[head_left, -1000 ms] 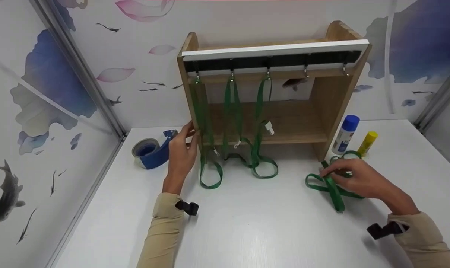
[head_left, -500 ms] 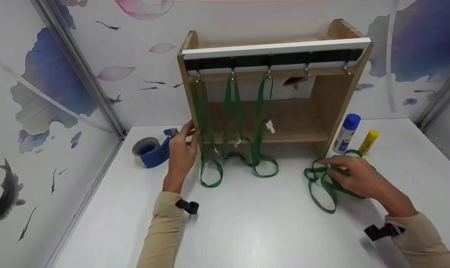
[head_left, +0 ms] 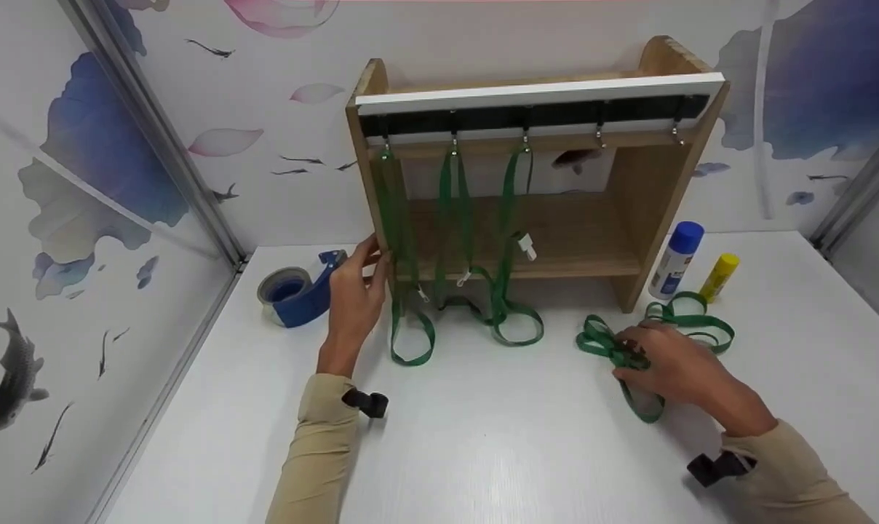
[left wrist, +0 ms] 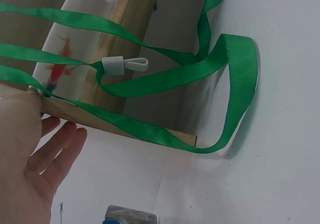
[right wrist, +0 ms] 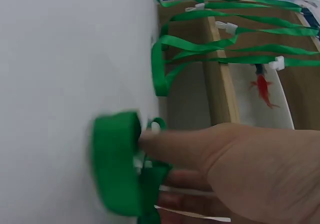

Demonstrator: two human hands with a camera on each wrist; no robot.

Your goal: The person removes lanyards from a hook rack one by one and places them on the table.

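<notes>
- Ribbon lanyard [right wrist: 115,169], green and flat, folds into loops over white bench [head_left: 483,437]; right hand [head_left: 676,364] pinches it.
- Left hand [head_left: 356,298] grips straight edge of wooden shelf [head_left: 578,225].
- Similar ribbons [head_left: 508,191] hang from metal hooks [head_left: 599,137].

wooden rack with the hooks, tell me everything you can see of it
The wooden rack stands upright on the white table, open at the front and partly open at the back. It looks like light-brown wood, with two side panels and a shelf. Across its upper front runs a white rail with a black strip and five metal hooks. Green lanyards hang from the left three; the right two are bare. The left hand holds its left panel by the edge.
</notes>
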